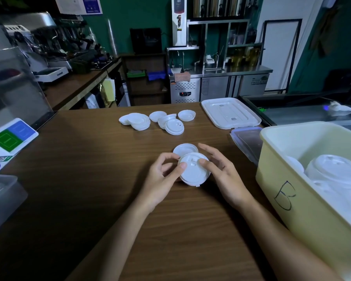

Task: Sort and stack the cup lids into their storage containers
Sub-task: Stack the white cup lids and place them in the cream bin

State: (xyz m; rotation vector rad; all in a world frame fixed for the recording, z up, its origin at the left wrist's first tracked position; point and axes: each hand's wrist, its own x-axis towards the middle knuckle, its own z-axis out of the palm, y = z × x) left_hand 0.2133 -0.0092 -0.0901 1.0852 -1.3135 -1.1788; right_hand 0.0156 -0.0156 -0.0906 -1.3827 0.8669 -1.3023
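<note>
Here, in the head view, your left hand (164, 175) and right hand (221, 171) clamp from either side on a white round plastic cup lid (194, 173), thumbs on its top and fingers curled at its rim, low over the brown wood-grain table (89, 179). A second white lid (184, 149) shows just behind it, touching.

The job looks partway done. Stacked lids (332, 169) already sit in the pale yellow plastic bin marked B (282, 189) at your right, while loose white lids (138, 121) lie unsorted at the table's far side.

The bin's near wall stands just beside your right forearm. A flat white rectangular cover (230, 114) and a clear blue-rimmed cover (247, 140) lie beyond it. Bare tabletop to your left gives room to move.
</note>
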